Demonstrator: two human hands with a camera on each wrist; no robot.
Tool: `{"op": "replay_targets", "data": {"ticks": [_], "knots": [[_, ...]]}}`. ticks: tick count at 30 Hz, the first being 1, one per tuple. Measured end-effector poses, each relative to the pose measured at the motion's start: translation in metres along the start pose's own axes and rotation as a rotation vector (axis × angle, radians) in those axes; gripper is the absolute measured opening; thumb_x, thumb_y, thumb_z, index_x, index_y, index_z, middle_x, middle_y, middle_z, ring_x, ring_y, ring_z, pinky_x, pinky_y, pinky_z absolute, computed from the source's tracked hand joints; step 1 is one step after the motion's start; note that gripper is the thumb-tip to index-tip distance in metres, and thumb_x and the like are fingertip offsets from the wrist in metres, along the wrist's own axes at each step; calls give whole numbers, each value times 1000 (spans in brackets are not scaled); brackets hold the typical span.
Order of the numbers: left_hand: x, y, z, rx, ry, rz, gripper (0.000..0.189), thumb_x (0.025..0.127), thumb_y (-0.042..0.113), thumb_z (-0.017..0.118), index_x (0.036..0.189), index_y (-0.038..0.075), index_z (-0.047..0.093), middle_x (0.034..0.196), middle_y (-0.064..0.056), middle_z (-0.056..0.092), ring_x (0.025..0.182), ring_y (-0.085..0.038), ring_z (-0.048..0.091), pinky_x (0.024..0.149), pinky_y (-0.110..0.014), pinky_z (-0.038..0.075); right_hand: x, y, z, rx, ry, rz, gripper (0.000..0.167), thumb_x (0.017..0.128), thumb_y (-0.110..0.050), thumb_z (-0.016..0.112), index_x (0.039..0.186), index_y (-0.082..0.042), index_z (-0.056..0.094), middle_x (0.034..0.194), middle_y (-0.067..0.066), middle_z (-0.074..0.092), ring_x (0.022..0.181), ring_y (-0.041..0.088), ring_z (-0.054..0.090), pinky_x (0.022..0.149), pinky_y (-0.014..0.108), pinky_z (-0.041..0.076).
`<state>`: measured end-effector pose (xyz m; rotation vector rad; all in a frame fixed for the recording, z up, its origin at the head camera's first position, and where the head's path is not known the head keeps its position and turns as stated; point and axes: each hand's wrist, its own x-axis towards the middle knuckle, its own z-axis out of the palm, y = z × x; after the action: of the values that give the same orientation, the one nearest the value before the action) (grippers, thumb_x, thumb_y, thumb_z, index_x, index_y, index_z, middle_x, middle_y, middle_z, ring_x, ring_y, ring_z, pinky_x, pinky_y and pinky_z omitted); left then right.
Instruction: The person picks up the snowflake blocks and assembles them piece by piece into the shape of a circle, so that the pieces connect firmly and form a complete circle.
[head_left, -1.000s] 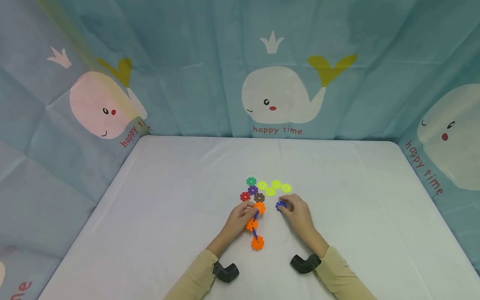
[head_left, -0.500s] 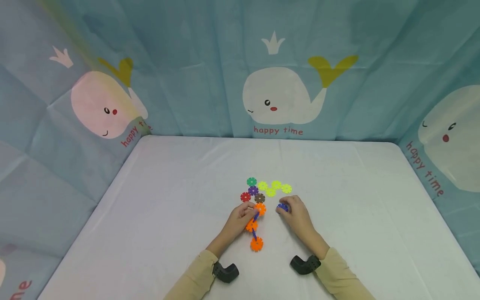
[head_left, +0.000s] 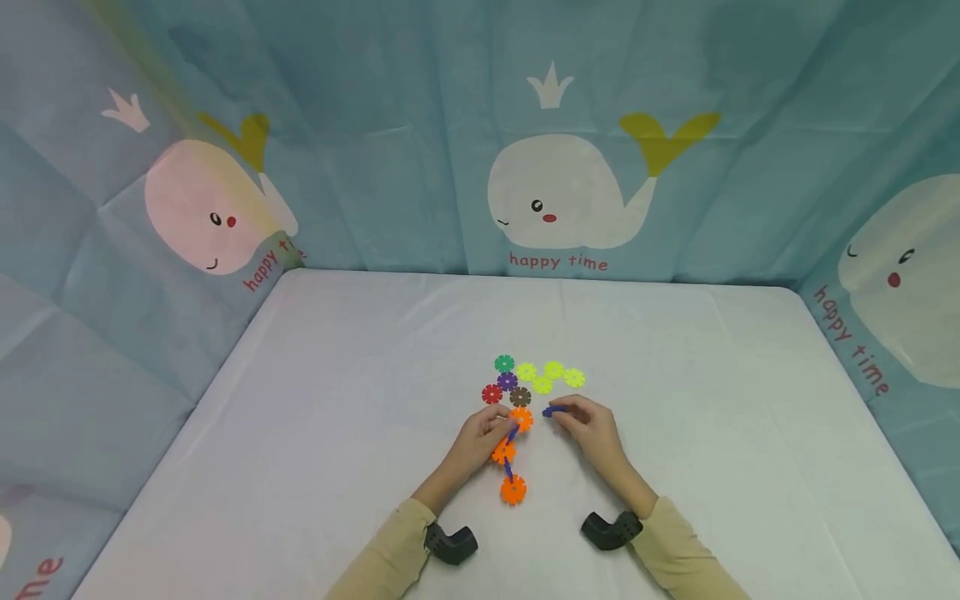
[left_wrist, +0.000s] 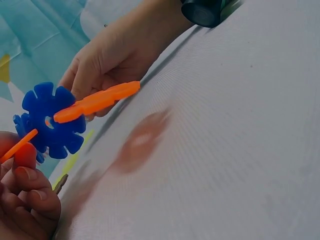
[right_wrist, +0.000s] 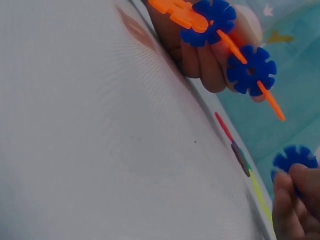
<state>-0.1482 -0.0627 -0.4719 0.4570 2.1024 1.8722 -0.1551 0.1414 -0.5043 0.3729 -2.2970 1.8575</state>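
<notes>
In the head view my left hand [head_left: 482,433] grips a chain of notched plastic discs, orange and blue in turn. The chain's lowest orange disc [head_left: 513,490] hangs toward me, and its top orange disc [head_left: 522,418] shows beyond the fingertips. A blue link disc [right_wrist: 251,70] stands at an angle between orange ones in the right wrist view. Between thumb and fingers my right hand [head_left: 594,427] pinches a single blue disc [head_left: 553,411], edge-on to the head camera. That loose disc [right_wrist: 295,158] is a short gap away from the chain's top end.
Just beyond the hands lie a red disc [head_left: 492,394], a brown disc [head_left: 521,397], a purple disc [head_left: 507,381] and a green disc [head_left: 504,363]. Several yellow discs [head_left: 542,384] lie to their right. All rest on the white tablecloth [head_left: 375,358].
My right hand has turned the blue disc from face-up to edge-on and brought it slightly left, toward the chain. The left hand keeps its grip, nearly still.
</notes>
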Motion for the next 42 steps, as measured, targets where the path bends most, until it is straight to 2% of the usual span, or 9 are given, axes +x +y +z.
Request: {"op": "replay_targets", "data": {"ticks": [4,11,16,20,26,33,38,42], "knots": [[0,0,0,-3,-8,2,16,93,6,47,95,-9,52,54,1,38,46,-5,34,45,-18,28,0,-10,2,136,-80,-14,11,82,10,56,92,11,60,80,24,61,65,37,59,59,37,49],[0,0,0,15,-13,17,17,93,6,47,95,-9,53,54,1,39,45,-5,34,45,-18,28,-1,-26,3,133,-151,-75,9,80,14,56,87,13,61,87,24,61,79,29,61,70,28,48],[-1,1,-1,20,-16,32,16,93,6,47,95,-9,53,53,2,38,45,-5,33,44,-18,28,1,-23,5,214,-181,-99,9,79,19,53,86,17,57,84,28,55,76,32,61,67,35,49],[-3,0,-2,22,-29,56,16,93,5,47,94,-10,52,54,1,39,46,-5,34,45,-17,28,1,-22,5,204,-193,-99,8,79,17,55,86,15,59,83,25,59,73,35,61,64,37,49],[-3,0,-2,44,-61,66,16,92,6,49,92,-9,54,58,0,40,49,-5,34,47,-18,28,0,-20,3,186,-197,-194,11,74,22,57,81,14,61,76,23,59,64,32,60,57,33,50],[-3,1,-3,43,-75,61,16,92,5,48,93,-9,55,56,0,41,47,-8,35,45,-18,29,0,-16,1,265,-276,-211,10,74,25,54,78,16,58,76,28,58,68,35,61,61,35,49],[-4,3,-4,61,-73,61,16,91,6,51,92,-8,56,54,0,39,47,-6,34,45,-18,28,1,-15,2,237,-301,-263,12,72,25,56,80,16,60,75,26,58,68,34,61,61,33,50],[-5,2,-2,65,-66,65,14,90,5,51,91,-7,56,54,1,39,47,-7,34,45,-17,29,0,-15,2,214,-291,-288,14,71,25,57,79,15,60,75,24,59,68,30,61,62,30,50]]}}
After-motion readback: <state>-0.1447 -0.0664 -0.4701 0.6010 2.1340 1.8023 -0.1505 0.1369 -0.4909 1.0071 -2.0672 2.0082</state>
